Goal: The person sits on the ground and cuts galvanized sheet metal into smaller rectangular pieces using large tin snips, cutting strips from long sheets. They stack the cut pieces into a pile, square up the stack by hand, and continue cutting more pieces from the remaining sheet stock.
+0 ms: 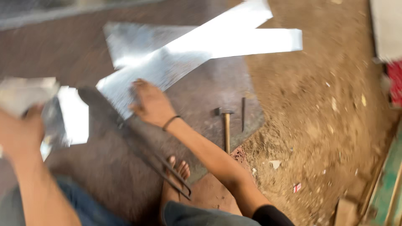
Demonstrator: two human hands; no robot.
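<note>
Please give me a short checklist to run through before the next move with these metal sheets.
1. Right hand flat on the sheet: ok.
2. Left hand grip on the small piece: cannot tell, blurred.
3. Hammer within reach beside the right arm: ok.
4. Bare foot apart from the sheet's edge: ok.
5. Shears beside the toes: not ok, too close.

Single head view: looks steeply down from person's head, close over hands, metal sheets (188, 58) on dirt floor (318, 125).
</note>
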